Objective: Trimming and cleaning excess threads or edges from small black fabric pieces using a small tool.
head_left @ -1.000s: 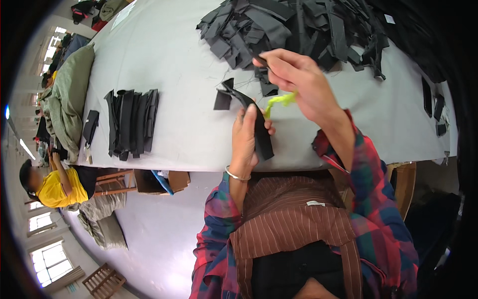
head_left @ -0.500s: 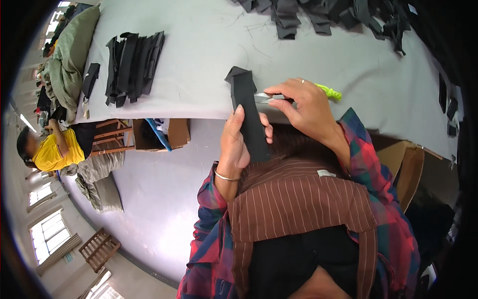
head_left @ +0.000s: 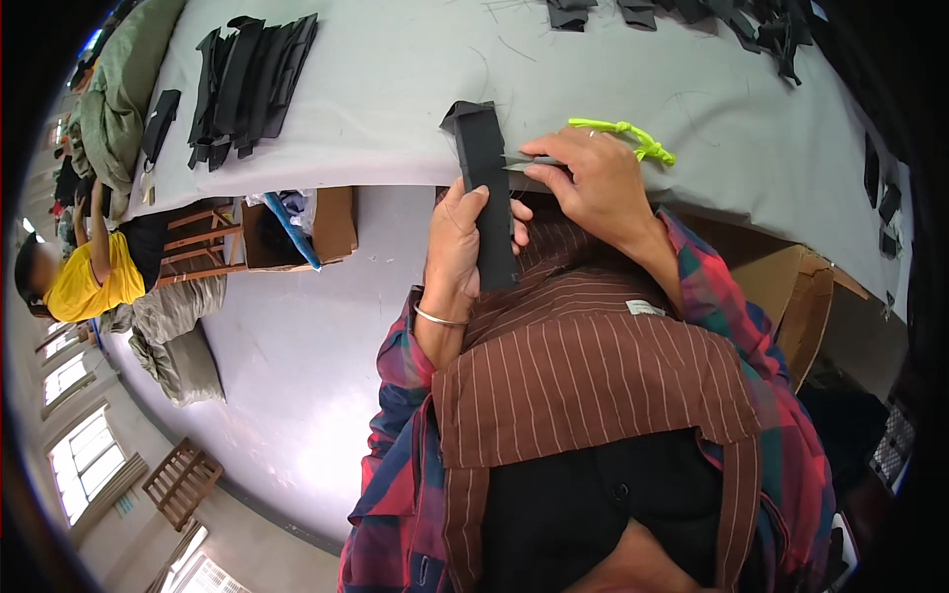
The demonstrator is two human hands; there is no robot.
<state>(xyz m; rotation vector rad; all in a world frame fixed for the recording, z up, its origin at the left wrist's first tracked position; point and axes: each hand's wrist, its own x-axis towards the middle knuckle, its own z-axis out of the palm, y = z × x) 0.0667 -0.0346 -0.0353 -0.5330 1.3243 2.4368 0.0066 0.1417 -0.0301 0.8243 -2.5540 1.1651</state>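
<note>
My left hand grips a folded black fabric strip by its lower half, thumb on top and fingertips showing at its right edge. The strip stands up over the near edge of the table, and its far end is folded to a point. Pinched in my right hand is a pair of metal thread snips, mostly covered by the fingers. Their blade tips meet the strip's right edge; whether they are cutting cannot be made out. A knotted neon yellow-green cord lies just beyond my right hand.
Left on the pale table lies a row of black strips, with one single strip beside it. More black pieces lie at the far edge. Cardboard boxes stand below. A person in yellow works at far left.
The whole view has shifted, so the table and hands sit higher in the picture. More of the neon cord shows beyond my right hand. Both holds are the same.
</note>
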